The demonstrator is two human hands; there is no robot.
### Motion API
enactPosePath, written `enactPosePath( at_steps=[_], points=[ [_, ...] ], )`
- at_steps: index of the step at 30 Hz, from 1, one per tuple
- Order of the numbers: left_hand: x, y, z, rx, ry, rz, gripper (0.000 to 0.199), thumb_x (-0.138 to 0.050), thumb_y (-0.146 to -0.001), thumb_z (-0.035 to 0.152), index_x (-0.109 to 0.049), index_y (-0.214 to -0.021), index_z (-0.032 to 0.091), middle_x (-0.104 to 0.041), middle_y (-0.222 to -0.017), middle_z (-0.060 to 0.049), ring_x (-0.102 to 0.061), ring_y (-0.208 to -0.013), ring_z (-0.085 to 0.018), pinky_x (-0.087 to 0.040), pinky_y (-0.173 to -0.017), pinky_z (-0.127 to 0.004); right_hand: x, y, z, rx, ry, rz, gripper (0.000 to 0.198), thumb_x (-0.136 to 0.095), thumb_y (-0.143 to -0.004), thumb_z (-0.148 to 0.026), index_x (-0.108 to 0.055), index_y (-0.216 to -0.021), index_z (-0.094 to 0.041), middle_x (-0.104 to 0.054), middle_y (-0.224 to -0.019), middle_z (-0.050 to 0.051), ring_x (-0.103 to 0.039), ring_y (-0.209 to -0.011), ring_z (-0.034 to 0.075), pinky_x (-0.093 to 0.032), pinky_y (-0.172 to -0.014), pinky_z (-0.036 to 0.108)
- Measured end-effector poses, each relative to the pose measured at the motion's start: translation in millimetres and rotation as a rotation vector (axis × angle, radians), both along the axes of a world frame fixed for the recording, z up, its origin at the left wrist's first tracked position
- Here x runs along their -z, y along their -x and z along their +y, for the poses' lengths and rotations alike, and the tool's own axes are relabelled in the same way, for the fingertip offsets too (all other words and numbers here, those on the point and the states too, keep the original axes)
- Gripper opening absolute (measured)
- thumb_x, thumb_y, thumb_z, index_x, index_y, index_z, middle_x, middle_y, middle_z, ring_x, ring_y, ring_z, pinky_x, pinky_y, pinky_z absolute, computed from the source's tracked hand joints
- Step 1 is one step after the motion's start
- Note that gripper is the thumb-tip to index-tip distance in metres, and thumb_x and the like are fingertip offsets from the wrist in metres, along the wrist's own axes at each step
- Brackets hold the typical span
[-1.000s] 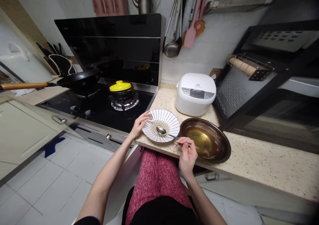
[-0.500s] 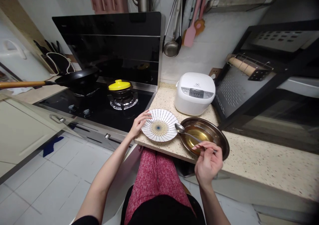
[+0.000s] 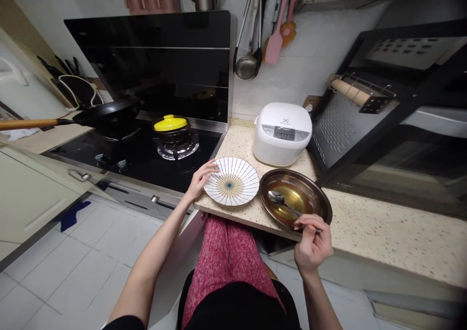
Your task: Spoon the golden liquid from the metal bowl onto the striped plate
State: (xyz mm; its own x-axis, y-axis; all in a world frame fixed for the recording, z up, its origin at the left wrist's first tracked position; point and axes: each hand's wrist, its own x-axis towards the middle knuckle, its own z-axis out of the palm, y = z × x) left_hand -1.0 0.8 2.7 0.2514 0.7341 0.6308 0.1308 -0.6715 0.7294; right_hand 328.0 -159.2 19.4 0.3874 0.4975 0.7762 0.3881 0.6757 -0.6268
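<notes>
A white plate with dark radiating lines lies on the speckled counter. At its left rim is my left hand, with outstretched fingers resting over the edge. To the right of the plate stands a wide metal bowl containing yellowish liquid. My right hand is closed around the handle of a metal spoon at the bowl's near right side. The spoon's head hangs over the inside of the bowl, pointing left; whether it touches the liquid I cannot tell.
Behind the bowl stands a white rice cooker. On the stove to the left are a yellow-lidded pot and a black wok with a wooden handle. Utensils, including a ladle, hang on the wall. A dark rack rises at right.
My right hand has moved the spoon rightward, from over the gap at the plate's edge to over the bowl. My left hand stays at the plate's rim. The view has shifted slightly.
</notes>
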Motion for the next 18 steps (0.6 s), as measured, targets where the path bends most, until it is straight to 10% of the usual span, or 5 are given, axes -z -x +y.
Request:
enactPosePath(
  at_steps=[9, 18],
  points=[
    [1.3, -0.1, 0.9, -0.001, -0.004, -0.002, 0.039, -0.054, -0.101, 0.046, -0.081, -0.108, 0.019, -0.072, -0.128, -0.015, -0.050, -0.146, -0.038, -0.034, -0.123, -0.062, -9.1, -7.6, -2.6, -0.169, -0.096, -0.442, 0.017, -0.051, -0.097, -0.013, -0.065, -0.095, -0.022, -0.065, -0.075, 0.002, -0.062, -0.064, 0.017, -0.048, -0.058, 0.033],
    [1.1, 0.2, 0.9, 0.003, -0.002, -0.003, 0.039, -0.054, -0.102, 0.047, -0.081, -0.108, 0.019, -0.072, -0.128, -0.016, -0.050, -0.146, -0.039, -0.035, -0.122, -0.062, -6.1, 24.4, 5.4, 0.003, -0.060, -0.034, 0.015, -0.051, -0.103, -0.025, -0.063, -0.094, -0.022, -0.065, -0.081, 0.003, -0.062, -0.069, 0.018, -0.051, -0.064, 0.035]
  ],
)
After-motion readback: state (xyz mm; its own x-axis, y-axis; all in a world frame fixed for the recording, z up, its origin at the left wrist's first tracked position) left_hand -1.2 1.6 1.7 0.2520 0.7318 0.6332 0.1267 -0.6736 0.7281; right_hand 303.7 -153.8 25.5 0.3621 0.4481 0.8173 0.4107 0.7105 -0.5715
